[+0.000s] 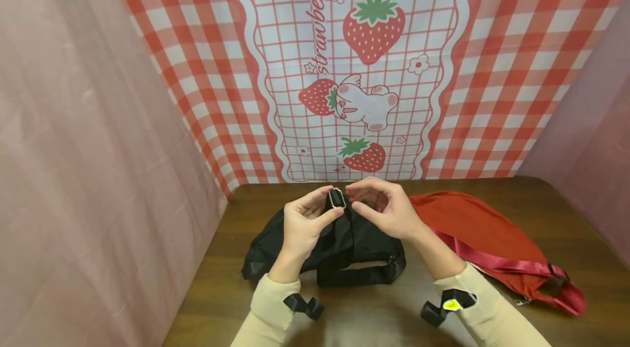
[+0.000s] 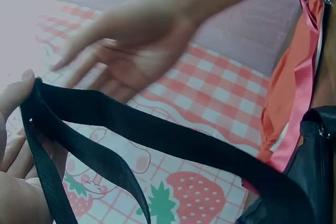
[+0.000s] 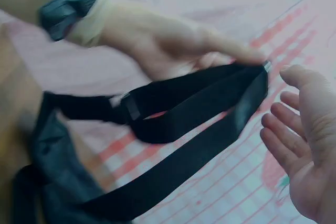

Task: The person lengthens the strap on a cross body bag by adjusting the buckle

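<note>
My left hand [image 1: 300, 229] pinches the metal slider buckle [image 1: 337, 198] of a black strap between thumb and fingers, held up above a black bag [image 1: 273, 246]. From that grip the black strap [image 2: 157, 129] hangs in loops down to the bag, as the left wrist view shows. My right hand [image 1: 391, 209] is just to the right of the buckle, its fingers loosely bent and apart from the strap. In the right wrist view a gap separates the right thumb and fingers [image 3: 289, 148] from the buckle end. A second slider [image 3: 126, 103] sits farther along the strap.
An orange-red bag [image 1: 472, 221] with a pink strap [image 1: 512, 265] lies on the right of the brown wooden table [image 1: 211, 292]. Behind the table hangs a checked strawberry cloth [image 1: 197, 63]. Pink curtains [image 1: 88, 145] flank both sides.
</note>
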Motion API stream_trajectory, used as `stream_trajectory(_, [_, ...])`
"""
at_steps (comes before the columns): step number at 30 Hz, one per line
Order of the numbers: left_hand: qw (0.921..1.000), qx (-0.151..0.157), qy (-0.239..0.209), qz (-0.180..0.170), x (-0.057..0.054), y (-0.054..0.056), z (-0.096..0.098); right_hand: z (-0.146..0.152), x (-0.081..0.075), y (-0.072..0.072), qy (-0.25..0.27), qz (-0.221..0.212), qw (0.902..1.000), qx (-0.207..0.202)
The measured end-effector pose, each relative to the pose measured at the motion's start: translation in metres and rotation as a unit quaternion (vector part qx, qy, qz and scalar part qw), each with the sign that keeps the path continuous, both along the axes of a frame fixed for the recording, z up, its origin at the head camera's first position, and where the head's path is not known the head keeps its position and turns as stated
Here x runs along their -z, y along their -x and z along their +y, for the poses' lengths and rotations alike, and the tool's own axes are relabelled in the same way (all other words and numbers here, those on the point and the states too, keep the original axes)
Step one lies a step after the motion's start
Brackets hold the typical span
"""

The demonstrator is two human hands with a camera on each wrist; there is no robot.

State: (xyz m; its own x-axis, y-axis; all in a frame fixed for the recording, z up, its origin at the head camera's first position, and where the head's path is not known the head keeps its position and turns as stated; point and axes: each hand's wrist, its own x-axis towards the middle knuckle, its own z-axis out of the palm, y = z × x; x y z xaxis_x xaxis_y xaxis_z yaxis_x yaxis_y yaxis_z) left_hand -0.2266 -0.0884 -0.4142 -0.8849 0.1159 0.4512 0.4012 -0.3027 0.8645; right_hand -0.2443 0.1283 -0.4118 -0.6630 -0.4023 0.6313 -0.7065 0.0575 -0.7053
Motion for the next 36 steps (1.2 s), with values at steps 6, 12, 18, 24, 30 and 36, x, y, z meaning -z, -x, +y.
stream_trajectory(6, [0.9995, 0.019, 0.018, 0.016, 0.003, -0.001, 0.0, 0.001, -0.026, 0.005, -0.045, 0.013, 0.9985, -0.028])
stream_trajectory(12, [0.9989, 0.016, 0.041, 0.016, 0.005, -0.003, -0.002, 0.002, -0.033, 0.01, -0.077, -0.022, 0.9944, -0.069])
stream_trajectory(18, [0.9983, 0.012, 0.05, 0.026, 0.008, -0.002, 0.0, -0.001, -0.031, 0.016, -0.062, -0.029, 0.9942, -0.083])
stream_trajectory(24, [0.9975, -0.007, 0.05, 0.05, 0.008, -0.001, 0.004, -0.003, -0.028, 0.015, -0.034, -0.035, 0.9942, -0.096])
stream_trajectory(30, [0.9951, -0.035, 0.071, 0.058, 0.004, -0.003, 0.005, -0.004, -0.029, 0.014, -0.033, -0.041, 0.9937, -0.099])
stream_trajectory(36, [0.9964, -0.035, 0.075, 0.014, 0.0, -0.006, 0.006, -0.004, -0.029, 0.012, -0.012, -0.038, 0.9949, -0.093])
